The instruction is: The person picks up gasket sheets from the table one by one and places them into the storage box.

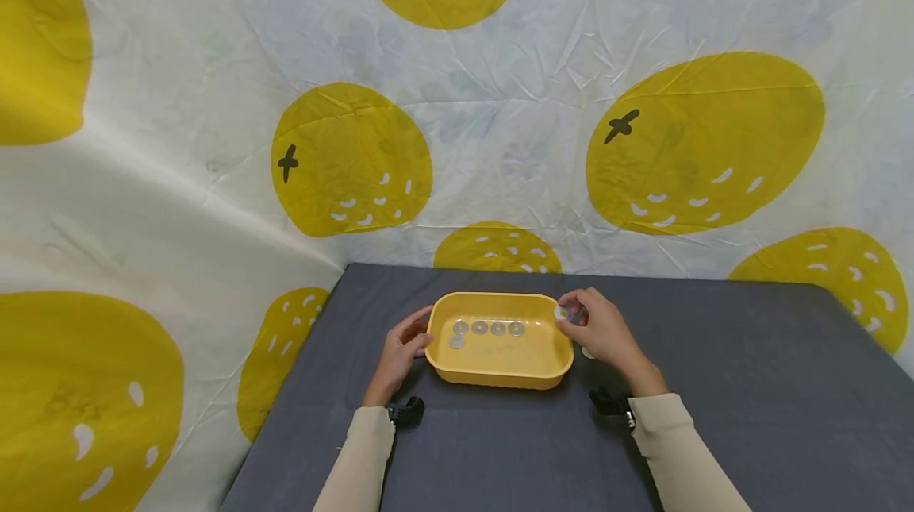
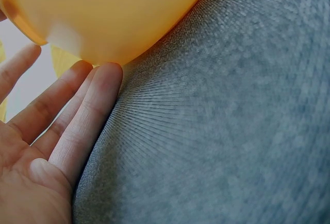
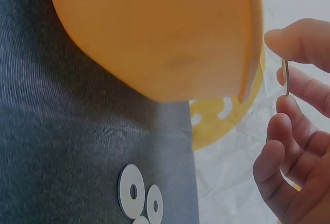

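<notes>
Head view: I find the yellow tray point(image 1: 528, 349) on the dark cloth-covered table point(image 1: 728, 369), near its far edge and closer to the far left corner than the far right. Inside, four washers point(image 1: 497, 329) lie in a row along the tray's far side; a fifth washer point(image 1: 457, 342) lies just nearer, by the row's left end. The left hand point(image 1: 401, 349) holds the tray's left end, thumb at the rim. The right hand point(image 1: 603, 333) pinches a pale washer point(image 1: 562, 313) at the tray's far right corner.

Left wrist view: fingers point(image 2: 85, 113) extended, some tips against the tray's outer wall; the hold is light, the thumb mostly out of frame.

Right wrist view: grip narrow, the pinched washer seen edge-on between thumb and fingertips, apart from the rim. Loose washers point(image 3: 125, 183) lie close together on the table beside the tray's right end, one cut off by the frame.
</notes>
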Demonstrator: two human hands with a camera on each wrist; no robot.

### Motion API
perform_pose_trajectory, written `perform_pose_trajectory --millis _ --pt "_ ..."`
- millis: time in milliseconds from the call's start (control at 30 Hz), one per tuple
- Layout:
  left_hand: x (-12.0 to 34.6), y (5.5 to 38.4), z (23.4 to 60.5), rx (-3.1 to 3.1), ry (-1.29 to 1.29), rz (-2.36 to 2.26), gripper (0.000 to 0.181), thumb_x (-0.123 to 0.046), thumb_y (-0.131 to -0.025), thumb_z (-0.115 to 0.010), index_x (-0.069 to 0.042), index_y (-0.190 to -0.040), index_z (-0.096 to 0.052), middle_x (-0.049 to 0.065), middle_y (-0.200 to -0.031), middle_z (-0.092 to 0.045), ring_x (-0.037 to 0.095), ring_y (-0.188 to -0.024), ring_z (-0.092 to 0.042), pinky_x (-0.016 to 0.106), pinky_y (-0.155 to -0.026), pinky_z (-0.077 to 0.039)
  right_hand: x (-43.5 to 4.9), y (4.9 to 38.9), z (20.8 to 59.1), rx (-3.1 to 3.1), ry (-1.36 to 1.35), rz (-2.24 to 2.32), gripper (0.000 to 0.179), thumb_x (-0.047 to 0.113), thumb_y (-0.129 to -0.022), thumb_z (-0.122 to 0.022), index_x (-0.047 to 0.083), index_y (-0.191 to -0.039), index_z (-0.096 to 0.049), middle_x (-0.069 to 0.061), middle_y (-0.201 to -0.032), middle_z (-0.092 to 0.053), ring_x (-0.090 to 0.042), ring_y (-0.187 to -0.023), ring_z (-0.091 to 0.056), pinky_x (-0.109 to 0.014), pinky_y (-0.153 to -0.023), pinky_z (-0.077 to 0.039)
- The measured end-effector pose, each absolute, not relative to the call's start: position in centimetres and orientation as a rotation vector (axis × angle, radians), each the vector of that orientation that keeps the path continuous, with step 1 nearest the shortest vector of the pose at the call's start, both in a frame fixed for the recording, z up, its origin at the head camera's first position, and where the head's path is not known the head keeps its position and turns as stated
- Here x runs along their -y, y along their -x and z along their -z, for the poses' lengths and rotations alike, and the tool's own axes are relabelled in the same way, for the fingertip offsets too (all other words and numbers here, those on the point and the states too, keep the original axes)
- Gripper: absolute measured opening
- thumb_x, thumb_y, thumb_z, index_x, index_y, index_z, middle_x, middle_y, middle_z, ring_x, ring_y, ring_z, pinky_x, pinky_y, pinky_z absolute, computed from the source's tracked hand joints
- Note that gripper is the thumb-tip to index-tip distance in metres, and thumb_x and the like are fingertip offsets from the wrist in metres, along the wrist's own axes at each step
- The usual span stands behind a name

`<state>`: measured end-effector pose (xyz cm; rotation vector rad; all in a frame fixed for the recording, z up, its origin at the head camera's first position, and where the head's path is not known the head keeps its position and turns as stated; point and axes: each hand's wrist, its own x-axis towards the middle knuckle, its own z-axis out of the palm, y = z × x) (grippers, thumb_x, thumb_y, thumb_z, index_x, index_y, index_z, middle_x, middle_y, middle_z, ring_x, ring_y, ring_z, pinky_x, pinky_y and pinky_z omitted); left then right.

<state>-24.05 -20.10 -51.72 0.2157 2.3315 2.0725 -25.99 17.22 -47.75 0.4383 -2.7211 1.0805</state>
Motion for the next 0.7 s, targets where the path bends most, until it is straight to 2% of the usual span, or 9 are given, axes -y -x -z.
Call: perform_pose_trajectory --millis 700 --pt "20.2 23.9 51.6 -2.323 -0.245 -2.076 0.053 -0.005 -0.099 -0.059 -0.008 -0.152 -0.05 0.031 -0.135 -0.06 0.05 -0.119 -0.06 0.039 -0.086 -0.062 -13.1 24.7 47.8 2.682 -0.569 -1.016 0.027 0.018 -0.087 -0.081 0.009 -0.11 -0.07 -0.007 -0.094 -0.055 -0.015 -0.073 -0.046 -0.028 -0.062 -0.039"
